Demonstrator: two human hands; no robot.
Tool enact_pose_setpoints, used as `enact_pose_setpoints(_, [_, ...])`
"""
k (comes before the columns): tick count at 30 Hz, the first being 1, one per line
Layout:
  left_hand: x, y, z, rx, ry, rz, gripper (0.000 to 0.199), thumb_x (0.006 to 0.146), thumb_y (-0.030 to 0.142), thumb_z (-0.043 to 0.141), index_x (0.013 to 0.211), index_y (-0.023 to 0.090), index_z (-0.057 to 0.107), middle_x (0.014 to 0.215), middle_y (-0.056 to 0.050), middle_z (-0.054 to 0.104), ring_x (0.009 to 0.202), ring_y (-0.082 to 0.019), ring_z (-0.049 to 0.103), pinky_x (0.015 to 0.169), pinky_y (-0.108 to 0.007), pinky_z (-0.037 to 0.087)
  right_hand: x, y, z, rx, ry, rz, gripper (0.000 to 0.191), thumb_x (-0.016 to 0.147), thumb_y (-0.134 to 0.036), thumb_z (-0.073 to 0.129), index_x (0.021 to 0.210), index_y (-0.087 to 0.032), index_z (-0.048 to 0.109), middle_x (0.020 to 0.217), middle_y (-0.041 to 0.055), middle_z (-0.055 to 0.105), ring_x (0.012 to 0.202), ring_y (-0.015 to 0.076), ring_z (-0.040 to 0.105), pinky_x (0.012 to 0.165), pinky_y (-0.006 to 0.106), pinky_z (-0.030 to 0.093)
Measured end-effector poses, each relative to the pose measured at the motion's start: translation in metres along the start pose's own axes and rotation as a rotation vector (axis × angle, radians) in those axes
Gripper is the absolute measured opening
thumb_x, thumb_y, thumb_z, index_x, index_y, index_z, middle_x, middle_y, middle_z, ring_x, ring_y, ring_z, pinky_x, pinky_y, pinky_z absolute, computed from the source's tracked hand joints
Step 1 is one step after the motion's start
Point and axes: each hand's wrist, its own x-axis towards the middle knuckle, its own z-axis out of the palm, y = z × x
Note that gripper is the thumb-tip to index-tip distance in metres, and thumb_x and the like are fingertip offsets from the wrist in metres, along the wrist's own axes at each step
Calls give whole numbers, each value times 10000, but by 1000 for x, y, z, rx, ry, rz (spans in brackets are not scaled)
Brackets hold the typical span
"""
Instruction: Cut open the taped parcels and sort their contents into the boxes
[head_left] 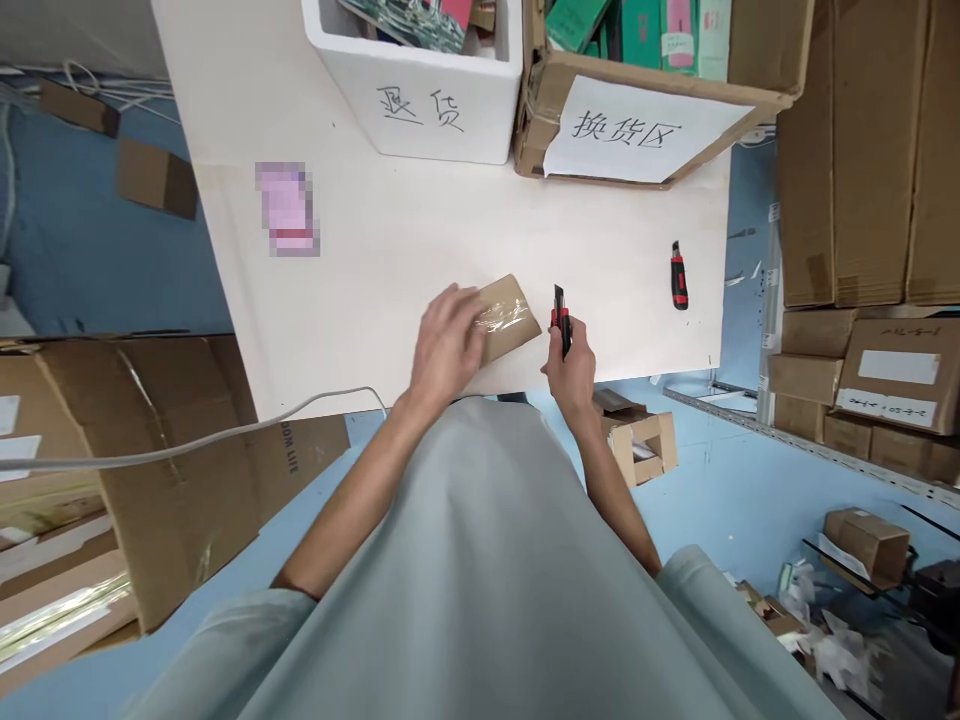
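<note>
Near the front edge of the white table, a small brown cardboard box [508,315] has a strip of shiny clear tape across its top. My left hand [448,340] grips the left end of this box, fingers over its top and thumb toward the near side. In my right hand [570,372] is a red and black box cutter [560,322], pointing away from me, just right of the box and apart from it. Whether its blade is out I cannot tell. A second red and black box cutter [679,278] lies farther right on the table.
At the back of the table [450,220] stand a white foam box [442,105] and a labelled cardboard carton [637,130] holding green boxes. A blurred pink item [288,210] lies left. A grey cable [225,432] crosses the near left corner. Large cartons [172,470] flank the table.
</note>
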Motion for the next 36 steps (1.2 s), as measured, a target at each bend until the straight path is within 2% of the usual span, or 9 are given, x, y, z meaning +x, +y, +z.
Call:
enact_pose_setpoints(3, [6, 23, 34, 32, -69, 58, 389, 1169, 472, 519, 1471, 302, 695, 1652, -111, 639, 1737, -381, 367, 1451, -710, 176, 15, 17, 9, 58, -63, 13, 503, 1229, -577, 305, 1544, -263, 539, 1279, 91, 792, 707, 164, 723, 718, 286, 565])
enact_pose_setpoints(5, [10, 24, 49, 34, -70, 45, 426, 1186, 499, 474, 1489, 285, 683, 1681, -134, 613, 1757, -389, 330, 1456, -724, 108, 16, 21, 12, 59, -99, 11, 483, 1227, -567, 312, 1526, -263, 539, 1290, 92, 794, 735, 175, 742, 730, 289, 568])
enact_pose_setpoints(7, [12, 18, 55, 30, -68, 31, 450, 1191, 527, 455, 1493, 282, 680, 1689, -136, 607, 1765, -384, 319, 1459, -723, 88, 12, 22, 13, 42, -132, 22, 482, 1227, -551, 297, 1515, -250, 540, 1248, 91, 803, 777, 196, 766, 758, 299, 578])
enact_pose_setpoints(11, [12, 2, 50, 46, -116, 79, 449, 1186, 546, 474, 1474, 286, 700, 1673, -120, 638, 1749, -376, 362, 1459, -728, 110, 2, 21, 13, -19, -174, -6, 455, 1218, -478, 317, 1510, -224, 555, 1239, 106, 809, 976, 242, 806, 879, 335, 603])
enact_pose_setpoints(14, [9, -5, 48, 90, -118, 137, 418, 1200, 473, 459, 1482, 279, 699, 1684, -121, 638, 1737, -367, 392, 1457, -734, 132, -1, 19, 12, -76, -169, -55, 419, 1192, -401, 364, 1511, -226, 572, 1316, 126, 799, 1147, 280, 788, 933, 373, 612])
enact_pose_setpoints(16, [8, -8, 50, 130, -108, 167, 411, 1207, 430, 442, 1497, 275, 688, 1687, -125, 636, 1732, -364, 402, 1451, -743, 160, 0, 16, 11, -103, -172, -79, 425, 1174, -364, 382, 1524, -222, 578, 1349, 136, 791, 1190, 299, 777, 933, 394, 620])
enact_pose_setpoints(22, [5, -15, 56, 211, -95, 223, 414, 1206, 369, 449, 1551, 272, 657, 1681, -135, 642, 1727, -374, 412, 1434, -764, 223, 4, 1, 6, -216, -219, -118, 474, 1171, -290, 372, 1588, -215, 583, 1396, 155, 766, 1186, 318, 771, 964, 444, 633])
enact_pose_setpoints(30, [4, -18, 57, 188, -88, 236, 432, 1201, 344, 474, 1601, 296, 629, 1700, -118, 625, 1729, -369, 407, 1439, -769, 209, -1, -17, -1, -341, -256, -74, 529, 1190, -272, 349, 1676, -178, 537, 1373, 168, 764, 1112, 312, 771, 895, 411, 620])
enact_pose_setpoints(36, [3, -18, 58, 180, -66, 249, 421, 1204, 323, 478, 1589, 290, 643, 1702, -113, 626, 1722, -365, 421, 1441, -755, 232, -1, -26, -4, -436, -275, -74, 530, 1217, -271, 327, 1714, -200, 496, 1374, 168, 756, 1129, 284, 768, 864, 352, 595])
